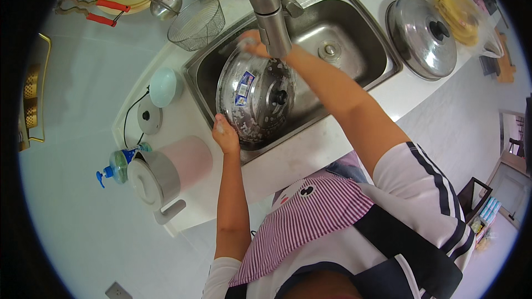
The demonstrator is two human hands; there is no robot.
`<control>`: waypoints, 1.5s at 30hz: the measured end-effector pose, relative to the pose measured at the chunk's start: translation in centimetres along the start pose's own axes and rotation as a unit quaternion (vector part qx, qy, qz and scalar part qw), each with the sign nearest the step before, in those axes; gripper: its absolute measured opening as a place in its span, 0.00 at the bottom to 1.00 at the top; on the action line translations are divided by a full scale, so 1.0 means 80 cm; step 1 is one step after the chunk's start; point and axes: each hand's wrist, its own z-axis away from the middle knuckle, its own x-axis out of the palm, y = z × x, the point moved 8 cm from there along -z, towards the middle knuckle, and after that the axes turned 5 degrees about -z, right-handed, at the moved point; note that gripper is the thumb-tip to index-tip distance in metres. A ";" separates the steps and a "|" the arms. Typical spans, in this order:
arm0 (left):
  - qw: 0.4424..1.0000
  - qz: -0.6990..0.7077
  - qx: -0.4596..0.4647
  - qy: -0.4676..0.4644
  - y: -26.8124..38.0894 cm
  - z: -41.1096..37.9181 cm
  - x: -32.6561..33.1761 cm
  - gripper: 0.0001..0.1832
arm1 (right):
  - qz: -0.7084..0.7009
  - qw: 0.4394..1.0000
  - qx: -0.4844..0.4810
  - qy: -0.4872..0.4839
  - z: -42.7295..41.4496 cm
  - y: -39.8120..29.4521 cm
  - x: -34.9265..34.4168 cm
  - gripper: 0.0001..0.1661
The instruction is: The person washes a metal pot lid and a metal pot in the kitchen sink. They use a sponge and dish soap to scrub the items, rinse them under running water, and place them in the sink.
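Observation:
A domed metal pot lid (pixel 264 110) with a black knob rests tilted in the stainless steel sink (pixel 361 45). Soapy foam streaks its surface, and a printed sticker (pixel 244 88) is on its side. My left hand (pixel 226 135) grips the lid's near left rim, thumb on top. At the far rim is my right hand (pixel 255 43), wet with suds and partly covered by the faucet (pixel 270 12). Something whitish lies against its fingers; whether that is foam or a scrubber is unclear.
Right of the sink lies another metal lid (pixel 422 35) beside a plastic bag (pixel 457 16). A wire strainer (pixel 197 25) and ladle (pixel 165 4) hang at the back left. A pale bowl (pixel 165 87), pink-and-grey pitcher (pixel 178 166) and soap pump bottle (pixel 120 166) line the left counter.

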 end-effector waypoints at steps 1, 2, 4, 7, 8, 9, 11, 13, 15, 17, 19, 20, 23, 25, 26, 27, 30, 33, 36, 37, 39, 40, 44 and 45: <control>0.999 0.035 0.016 0.026 0.014 0.006 0.000 0.31 | -0.043 0.996 0.074 -0.004 0.006 0.027 -0.006 0.21; 0.999 0.026 0.009 0.018 0.022 0.003 0.000 0.31 | -0.084 0.986 0.147 -0.003 0.014 0.050 -0.013 0.23; 1.000 0.009 -0.005 0.003 0.038 -0.002 0.001 0.32 | 0.034 0.990 0.122 0.063 0.023 0.052 -0.022 0.24; 0.989 -0.035 -0.039 -0.136 0.065 -0.033 0.015 0.31 | 0.078 0.994 -0.020 0.072 0.011 0.003 0.007 0.18; 0.986 -0.066 -0.019 -0.154 0.086 -0.034 0.019 0.31 | 0.124 0.989 -0.064 0.054 0.008 -0.024 0.029 0.18; 0.980 -0.097 0.005 -0.174 0.113 -0.037 0.024 0.30 | 0.169 0.979 -0.109 0.042 0.006 -0.052 0.047 0.18; 0.970 -0.120 0.049 -0.205 0.108 -0.046 0.027 0.28 | 0.245 0.963 -0.112 -0.030 0.015 -0.120 0.089 0.21; 0.970 -0.142 0.082 -0.180 0.088 -0.036 0.023 0.27 | 0.268 0.956 -0.064 -0.096 0.025 -0.141 0.107 0.22; 0.978 -0.104 0.082 -0.161 0.082 -0.029 0.022 0.27 | 0.259 0.948 -0.125 0.137 0.030 -0.115 0.072 0.18; 0.985 -0.078 0.071 -0.139 0.083 -0.029 0.026 0.30 | 0.192 0.919 -0.085 0.335 0.038 -0.060 0.026 0.17; 0.988 -0.070 0.066 -0.124 0.081 -0.031 0.026 0.34 | 0.146 0.908 0.025 0.393 0.044 -0.025 -0.008 0.17; 0.988 -0.068 0.050 -0.126 0.084 -0.030 0.028 0.35 | 0.163 0.911 0.067 0.374 0.042 -0.024 -0.018 0.17; 0.994 -0.067 0.035 -0.074 0.050 -0.040 0.020 0.46 | 0.204 0.944 -0.031 0.257 0.042 -0.078 0.031 0.15; 0.995 -0.018 0.010 -0.099 0.052 -0.043 0.029 0.46 | 0.243 0.949 -0.121 0.158 0.056 -0.121 0.063 0.15; 0.993 0.010 -0.008 -0.114 0.055 -0.040 0.030 0.46 | 0.262 0.953 -0.139 0.070 0.065 -0.145 0.091 0.15; 0.991 0.036 -0.028 -0.126 0.061 -0.036 0.030 0.47 | 0.279 0.947 -0.155 -0.016 0.077 -0.168 0.117 0.14; 0.980 0.096 -0.064 -0.162 0.087 -0.019 0.034 0.48 | 0.314 0.914 -0.255 -0.033 0.116 -0.192 0.143 0.14; 0.986 0.084 0.004 -0.143 0.081 -0.018 0.035 0.44 | 0.376 0.880 -0.266 -0.116 0.111 -0.186 0.148 0.15; 0.989 -0.014 0.109 -0.101 0.070 -0.024 0.035 0.36 | 0.387 0.899 -0.202 -0.037 0.090 -0.175 0.115 0.15; 0.985 -0.073 0.113 -0.106 0.074 -0.021 0.037 0.34 | 0.381 0.905 -0.187 0.039 0.085 -0.175 0.086 0.13; 0.974 -0.119 0.184 -0.063 0.091 -0.013 0.039 0.26 | 0.331 0.928 -0.102 0.138 0.062 -0.123 0.035 0.11; 0.975 -0.114 0.178 -0.063 0.086 -0.011 0.041 0.25 | 0.295 0.938 -0.047 0.172 0.061 -0.099 0.012 0.12; 0.978 -0.121 0.147 -0.080 0.059 -0.013 0.039 0.27 | 0.138 0.954 0.091 0.250 0.067 -0.064 -0.047 0.14; 0.978 -0.131 0.134 -0.091 0.046 -0.018 0.038 0.28 | 0.114 0.959 0.069 0.252 0.070 -0.082 -0.036 0.14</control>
